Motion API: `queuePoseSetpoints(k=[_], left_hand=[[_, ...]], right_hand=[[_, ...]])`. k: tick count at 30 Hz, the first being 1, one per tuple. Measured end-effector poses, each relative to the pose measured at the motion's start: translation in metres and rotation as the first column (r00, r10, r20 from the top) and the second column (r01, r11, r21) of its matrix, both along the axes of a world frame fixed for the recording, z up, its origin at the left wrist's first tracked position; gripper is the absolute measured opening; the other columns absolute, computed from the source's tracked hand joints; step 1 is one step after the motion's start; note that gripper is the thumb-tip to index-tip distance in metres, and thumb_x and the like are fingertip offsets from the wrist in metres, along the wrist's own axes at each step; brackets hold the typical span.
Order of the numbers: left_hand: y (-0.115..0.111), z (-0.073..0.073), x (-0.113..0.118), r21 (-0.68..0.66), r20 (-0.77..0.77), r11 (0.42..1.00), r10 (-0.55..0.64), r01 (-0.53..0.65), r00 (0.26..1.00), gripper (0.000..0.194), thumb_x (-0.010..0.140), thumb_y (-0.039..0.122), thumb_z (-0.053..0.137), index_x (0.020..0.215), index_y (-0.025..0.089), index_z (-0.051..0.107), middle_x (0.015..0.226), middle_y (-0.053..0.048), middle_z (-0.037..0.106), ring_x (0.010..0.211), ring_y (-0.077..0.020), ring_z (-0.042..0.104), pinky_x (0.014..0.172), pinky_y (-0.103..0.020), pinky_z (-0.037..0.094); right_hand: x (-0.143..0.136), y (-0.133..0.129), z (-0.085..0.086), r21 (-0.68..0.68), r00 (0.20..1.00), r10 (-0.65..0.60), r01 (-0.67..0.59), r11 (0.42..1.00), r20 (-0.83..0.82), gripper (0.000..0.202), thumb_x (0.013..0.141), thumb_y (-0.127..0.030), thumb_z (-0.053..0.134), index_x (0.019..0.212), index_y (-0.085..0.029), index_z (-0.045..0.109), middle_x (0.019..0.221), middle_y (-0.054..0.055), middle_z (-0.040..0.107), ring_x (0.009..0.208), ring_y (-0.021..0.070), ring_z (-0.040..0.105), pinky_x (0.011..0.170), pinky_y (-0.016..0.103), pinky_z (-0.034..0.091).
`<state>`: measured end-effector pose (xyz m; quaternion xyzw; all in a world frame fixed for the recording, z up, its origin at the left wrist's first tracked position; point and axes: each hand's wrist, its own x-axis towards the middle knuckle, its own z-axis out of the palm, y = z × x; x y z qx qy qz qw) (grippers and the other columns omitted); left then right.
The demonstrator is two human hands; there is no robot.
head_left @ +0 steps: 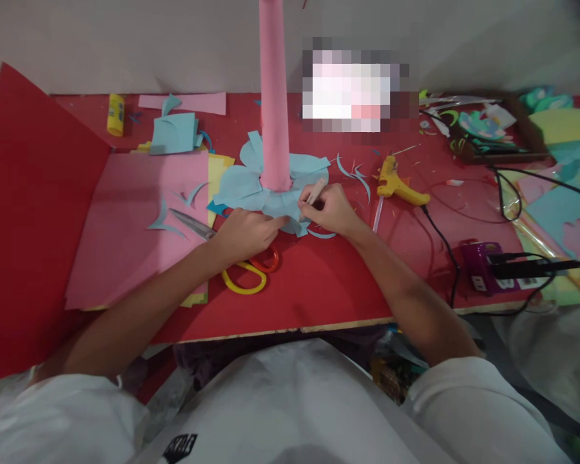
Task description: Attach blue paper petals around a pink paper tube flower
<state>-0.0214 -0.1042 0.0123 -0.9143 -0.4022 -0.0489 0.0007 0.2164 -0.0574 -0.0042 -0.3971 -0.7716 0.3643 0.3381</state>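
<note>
A tall pink paper tube [274,96] stands upright on a flower-like base of light blue paper petals [236,183]. My right hand [336,209] is closed around a pale, thick marker-like stick [316,191], its lower end over the front right petals; the tip is hard to make out. From the left, my left hand [249,235] lies at the front edge of the blue paper, index finger stretched out toward the right hand. Partly beneath the left hand and wrist are scissors [244,278] with red and yellow handles, blades pointing left over pink paper sheets [130,219].
A yellow glue gun [400,183] with its cord lies to the right. Beyond it are a purple box [481,267] and a dark tray [522,151] of scraps. A yellow glue stick [116,115] stands at the back left. A red board [33,219] rises at the left.
</note>
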Motion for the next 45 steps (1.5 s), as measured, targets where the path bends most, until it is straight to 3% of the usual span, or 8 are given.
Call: queuePoseSetpoints(k=[9,21,33,39,45], left_hand=[[0.0014,-0.0035,-0.0015,0.058,-0.01,0.998,-0.02,0.02,1.0,0.042,0.097,0.019,0.046,0.125,0.027,0.076,0.07,-0.005,0.073,0.058,-0.0182,0.065,0.051,-0.025,0.027],[0.0001,0.0011,0.0005,0.011,-0.046,1.0,0.001,-0.001,0.999,0.043,0.098,0.018,0.046,0.128,0.027,0.075,0.074,-0.005,0.076,0.061,-0.0192,0.066,0.054,-0.025,0.03],[0.0006,-0.0008,-0.0005,0.02,-0.007,1.0,-0.014,0.014,1.0,0.042,0.097,0.018,0.046,0.126,0.026,0.076,0.071,-0.006,0.074,0.059,-0.0192,0.065,0.053,-0.026,0.032],[0.0005,-0.0008,-0.0004,0.04,-0.03,0.999,-0.018,0.02,0.999,0.044,0.096,0.018,0.047,0.128,0.026,0.076,0.069,-0.006,0.074,0.061,-0.0196,0.068,0.052,-0.026,0.026],[0.0006,-0.0002,0.0001,0.038,-0.037,0.999,-0.014,0.015,0.999,0.044,0.096,0.017,0.047,0.128,0.026,0.076,0.069,-0.006,0.074,0.06,-0.0187,0.066,0.054,-0.025,0.029]], right_hand=[[-0.0006,-0.0004,0.0007,-0.019,1.0,0.007,-0.007,1.0,-0.009,0.016,0.087,-0.029,0.061,0.073,-0.022,0.061,0.065,0.0,0.07,0.059,0.0151,0.061,0.06,0.029,0.047],[0.0002,-0.0001,0.002,-0.05,1.0,-0.002,0.002,0.999,-0.011,0.016,0.086,-0.029,0.061,0.072,-0.022,0.061,0.064,0.0,0.07,0.058,0.0144,0.062,0.058,0.029,0.047],[0.0006,-0.0003,0.0015,-0.053,1.0,-0.006,0.005,0.999,-0.014,0.021,0.091,-0.035,0.062,0.074,-0.022,0.062,0.066,0.0,0.07,0.058,0.0141,0.06,0.058,0.029,0.047],[-0.0009,-0.0011,0.0023,-0.024,0.999,-0.013,0.012,1.0,-0.04,0.021,0.093,-0.036,0.062,0.077,-0.023,0.062,0.069,0.001,0.074,0.06,0.0145,0.061,0.06,0.03,0.048],[-0.0001,0.0,0.0013,-0.013,0.999,-0.015,0.015,1.0,-0.037,0.02,0.093,-0.035,0.062,0.078,-0.022,0.063,0.068,0.0,0.073,0.061,0.0135,0.062,0.06,0.028,0.047]])
